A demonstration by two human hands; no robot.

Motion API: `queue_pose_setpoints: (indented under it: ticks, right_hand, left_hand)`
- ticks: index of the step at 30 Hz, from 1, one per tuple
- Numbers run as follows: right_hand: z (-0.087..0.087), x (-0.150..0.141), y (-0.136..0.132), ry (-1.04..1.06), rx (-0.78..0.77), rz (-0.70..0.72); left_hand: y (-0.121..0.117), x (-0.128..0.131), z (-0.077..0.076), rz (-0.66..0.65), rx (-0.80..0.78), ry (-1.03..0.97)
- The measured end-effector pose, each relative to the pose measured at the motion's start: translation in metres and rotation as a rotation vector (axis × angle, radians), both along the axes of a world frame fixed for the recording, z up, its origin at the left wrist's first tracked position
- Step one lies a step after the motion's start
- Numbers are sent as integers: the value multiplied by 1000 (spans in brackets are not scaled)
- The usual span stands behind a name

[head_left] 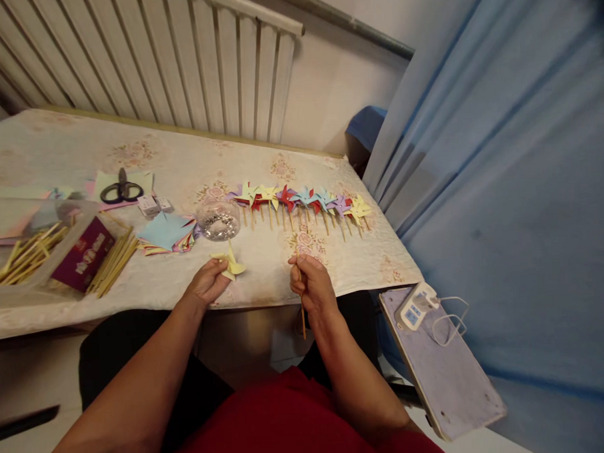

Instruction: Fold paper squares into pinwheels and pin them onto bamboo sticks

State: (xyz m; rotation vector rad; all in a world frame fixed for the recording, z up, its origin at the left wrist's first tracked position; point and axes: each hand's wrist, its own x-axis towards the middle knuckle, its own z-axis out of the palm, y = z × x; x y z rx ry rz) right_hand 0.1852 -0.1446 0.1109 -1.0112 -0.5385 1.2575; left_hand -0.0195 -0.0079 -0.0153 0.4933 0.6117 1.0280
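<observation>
Between the fingers of my left hand is a yellow paper pinwheel head, held just over the table's near edge. My right hand is closed around a thin wooden stick, which points down past the table edge. The two hands are apart. Just beyond my left hand sits a clear round dish of small shiny metal pieces. A stack of cut colored paper, light blue on top, lies to its left. Further back, finished pinwheels on sticks lie in a row, in yellow, red, blue and purple.
At the left stand a plastic box of sticks and a bundle of sticks beside a purple-red label. Black-handled scissors rest on paper sheets, near small white boxes. A power strip lies on a side board. A blue curtain hangs right.
</observation>
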Motion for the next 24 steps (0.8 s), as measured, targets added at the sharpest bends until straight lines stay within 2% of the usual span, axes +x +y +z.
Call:
queue_pose_setpoints:
  ticks: [24]
  right_hand:
    - [0, -1, -1, 6, -4, 12]
  left_hand:
    - [-2, 2, 4, 20, -16, 14]
